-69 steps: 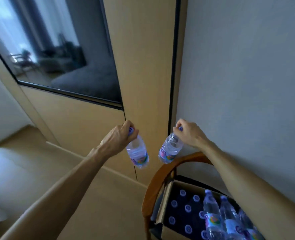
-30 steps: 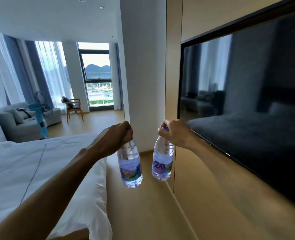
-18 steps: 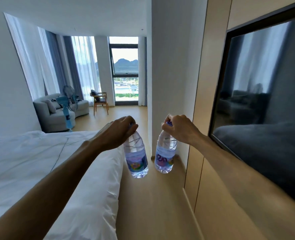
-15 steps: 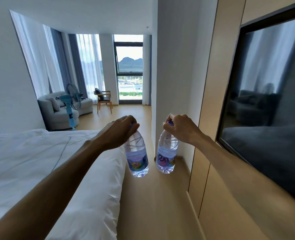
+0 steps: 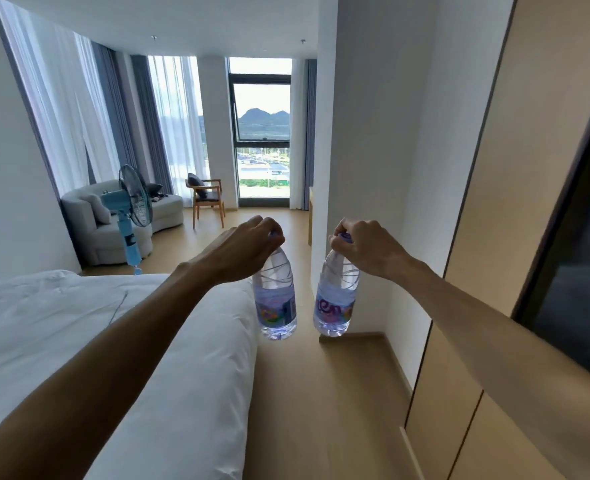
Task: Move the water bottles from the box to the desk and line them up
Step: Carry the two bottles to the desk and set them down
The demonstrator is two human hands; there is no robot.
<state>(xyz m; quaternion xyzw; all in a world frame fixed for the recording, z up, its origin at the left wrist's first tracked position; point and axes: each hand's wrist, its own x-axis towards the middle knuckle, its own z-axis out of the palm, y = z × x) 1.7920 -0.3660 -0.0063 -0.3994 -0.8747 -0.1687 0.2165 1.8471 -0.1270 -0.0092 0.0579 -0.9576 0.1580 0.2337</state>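
Two clear water bottles with colourful labels hang in the air in front of me, side by side and apart. My left hand [image 5: 248, 249] grips the cap and neck of the left bottle [image 5: 275, 299]. My right hand [image 5: 366, 247] grips the cap of the right bottle [image 5: 335, 303], which tilts slightly. Both hang above the wooden floor of a corridor. The box is out of view. A wooden edge [image 5: 310, 216], maybe the desk, shows past the white pillar.
A white bed [image 5: 113, 341] fills the left. A wood-panelled wall with a dark screen [image 5: 570, 299] runs along the right. A white pillar [image 5: 355, 133] stands ahead on the right. Further off are a blue fan [image 5: 130, 209], a grey sofa [image 5: 92, 220] and a chair [image 5: 208, 199].
The view has swung left from the box on the chair to face down the room. Both hands still carry their bottles, and the far window area has come closer.
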